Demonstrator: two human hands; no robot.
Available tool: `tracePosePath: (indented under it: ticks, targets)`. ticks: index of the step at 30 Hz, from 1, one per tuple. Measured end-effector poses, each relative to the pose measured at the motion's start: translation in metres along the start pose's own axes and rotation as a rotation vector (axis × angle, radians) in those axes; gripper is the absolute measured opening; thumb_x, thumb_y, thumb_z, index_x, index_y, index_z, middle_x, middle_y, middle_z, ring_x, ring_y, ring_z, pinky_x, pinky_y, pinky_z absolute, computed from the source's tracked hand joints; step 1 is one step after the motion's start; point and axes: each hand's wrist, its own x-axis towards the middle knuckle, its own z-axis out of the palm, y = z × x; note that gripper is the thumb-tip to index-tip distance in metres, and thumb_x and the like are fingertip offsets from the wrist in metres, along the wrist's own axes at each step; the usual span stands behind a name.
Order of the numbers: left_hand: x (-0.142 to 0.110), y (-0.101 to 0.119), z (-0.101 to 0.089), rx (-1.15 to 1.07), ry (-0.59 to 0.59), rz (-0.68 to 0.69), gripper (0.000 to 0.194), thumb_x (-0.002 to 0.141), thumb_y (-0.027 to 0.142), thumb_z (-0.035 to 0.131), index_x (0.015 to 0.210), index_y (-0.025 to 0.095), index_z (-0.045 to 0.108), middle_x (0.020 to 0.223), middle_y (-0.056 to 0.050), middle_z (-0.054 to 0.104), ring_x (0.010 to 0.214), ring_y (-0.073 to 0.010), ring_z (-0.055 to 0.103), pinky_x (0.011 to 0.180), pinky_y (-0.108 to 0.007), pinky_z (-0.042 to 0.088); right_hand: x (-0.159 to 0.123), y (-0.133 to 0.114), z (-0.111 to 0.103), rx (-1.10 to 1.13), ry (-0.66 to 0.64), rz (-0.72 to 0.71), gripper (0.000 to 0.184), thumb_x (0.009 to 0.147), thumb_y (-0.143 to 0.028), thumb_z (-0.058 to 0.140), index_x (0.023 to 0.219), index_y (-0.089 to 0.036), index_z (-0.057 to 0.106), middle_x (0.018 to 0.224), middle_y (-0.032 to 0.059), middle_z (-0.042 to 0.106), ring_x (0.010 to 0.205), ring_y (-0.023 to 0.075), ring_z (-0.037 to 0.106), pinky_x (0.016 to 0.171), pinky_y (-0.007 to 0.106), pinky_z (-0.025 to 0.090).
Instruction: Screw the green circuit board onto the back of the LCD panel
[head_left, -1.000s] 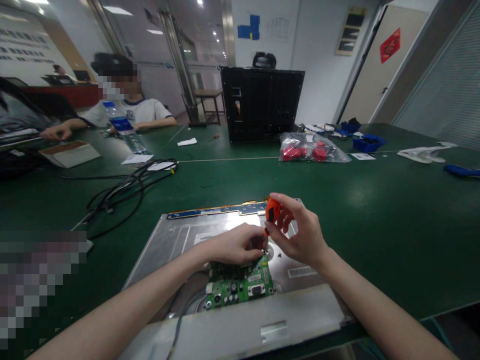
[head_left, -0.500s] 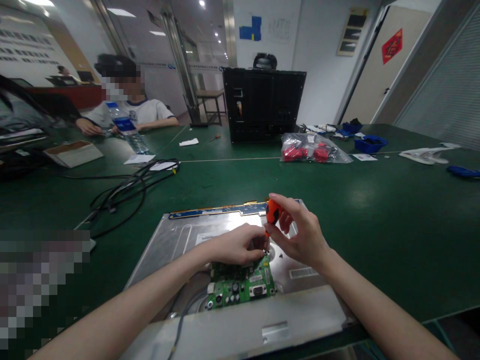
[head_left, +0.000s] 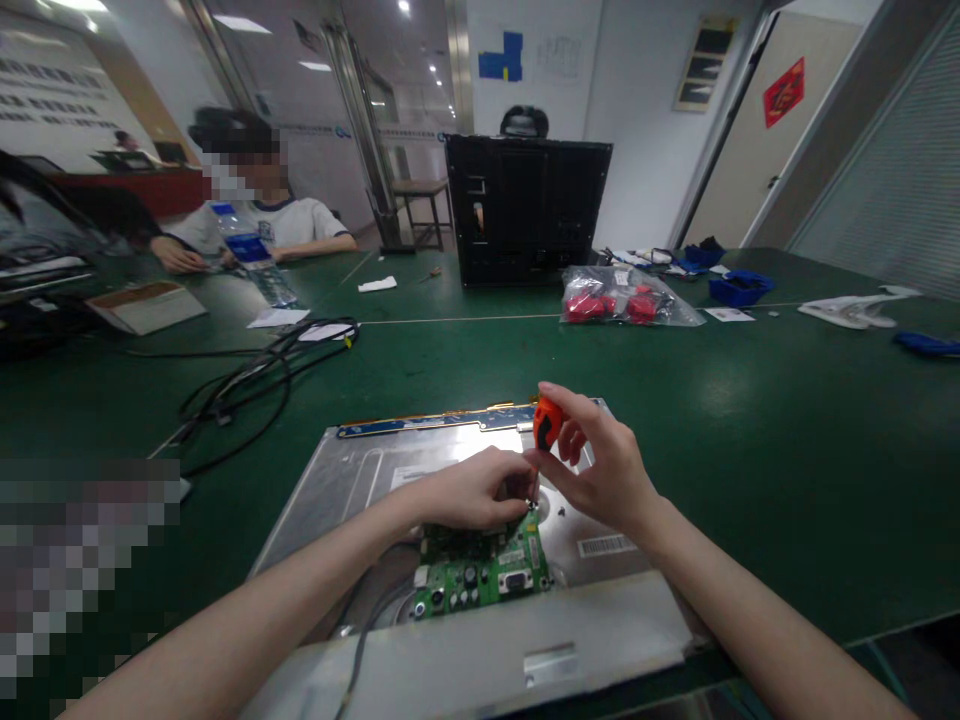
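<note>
My right hand (head_left: 600, 465) pinches the orange and black handle of a screwdriver (head_left: 547, 424) between thumb and fingers. The screwdriver stands nearly upright, its tip down at the upper right corner of a green circuit board (head_left: 480, 575). Beside the shaft, my left hand (head_left: 484, 488) is closed, thumb and fingertips together close to the tip; what they grip is hidden. The board lies on a metal display panel (head_left: 345, 480) that has a blue strip board (head_left: 442, 421) along its far edge. A small dark screw (head_left: 561, 511) rests on the metal right of the tip.
Black cables (head_left: 277, 370) lie in loops at the left. Farther back are a tilted water bottle (head_left: 255, 255), a black monitor back (head_left: 529, 210), a bag of red parts (head_left: 626, 298) and a blue tray (head_left: 741, 288). A person (head_left: 262, 225) sits across the green table (head_left: 787, 450).
The screwdriver handle has turned in my right hand, its black patches now facing differently, and it has shifted very slightly. My left hand has stayed in place.
</note>
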Motion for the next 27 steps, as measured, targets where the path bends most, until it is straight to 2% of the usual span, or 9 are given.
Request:
tracePosePath:
  ticks: [7,10,16,20,27]
  targets:
    - [-0.0001,0.0011,-0.0002,-0.019,0.000,-0.028,0.009,0.080,0.019,0.059,0.088,0.018,0.055,0.075,0.001,0.055,0.066,-0.0162,0.052,0.060,-0.026,0.040,-0.0024,-0.0026,0.0016,0.105,0.011,0.036,0.069,0.088,-0.013,0.056,0.150,-0.027,0.028,0.088,-0.0005,0.065,0.052,0.0084,0.055,0.043,0.019,0.046]
    - [-0.0006,0.0024,0.0000,-0.019,0.008,-0.033,0.008,0.079,0.019,0.058,0.086,0.018,0.055,0.075,0.001,0.055,0.066,-0.0165,0.052,0.060,-0.026,0.040,-0.0030,-0.0018,0.0016,0.117,-0.004,0.049,0.065,0.087,-0.013,0.055,0.146,-0.026,0.032,0.082,-0.0030,0.062,0.051,0.0085,0.054,0.043,0.018,0.046]
    - [-0.0001,0.0017,-0.0002,-0.003,0.008,0.000,0.008,0.080,0.021,0.059,0.087,0.017,0.059,0.074,0.000,0.056,0.067,-0.0174,0.053,0.062,-0.027,0.041,-0.0006,0.0018,0.0018,0.066,-0.021,0.010,0.060,0.091,-0.022,0.063,0.145,-0.028,0.037,0.086,-0.0015,0.062,0.055,0.0092,0.054,0.047,0.021,0.049]
    - [0.0000,0.0007,-0.0001,-0.021,-0.010,-0.017,0.007,0.081,0.021,0.058,0.086,0.017,0.057,0.073,0.000,0.056,0.065,-0.0170,0.053,0.060,-0.026,0.040,-0.0002,0.0003,0.0017,0.058,-0.044,0.031,0.061,0.093,-0.020,0.058,0.149,-0.028,0.035,0.087,-0.0003,0.063,0.053,0.0092,0.053,0.047,0.023,0.049]
    - [-0.0009,0.0036,-0.0002,-0.019,0.008,-0.063,0.008,0.080,0.019,0.059,0.086,0.018,0.055,0.074,0.001,0.056,0.067,-0.0164,0.053,0.061,-0.025,0.041,-0.0030,-0.0021,0.0019,0.111,-0.066,0.077,0.070,0.087,-0.012,0.053,0.151,-0.025,0.028,0.081,-0.0029,0.062,0.051,0.0088,0.055,0.047,0.020,0.047]
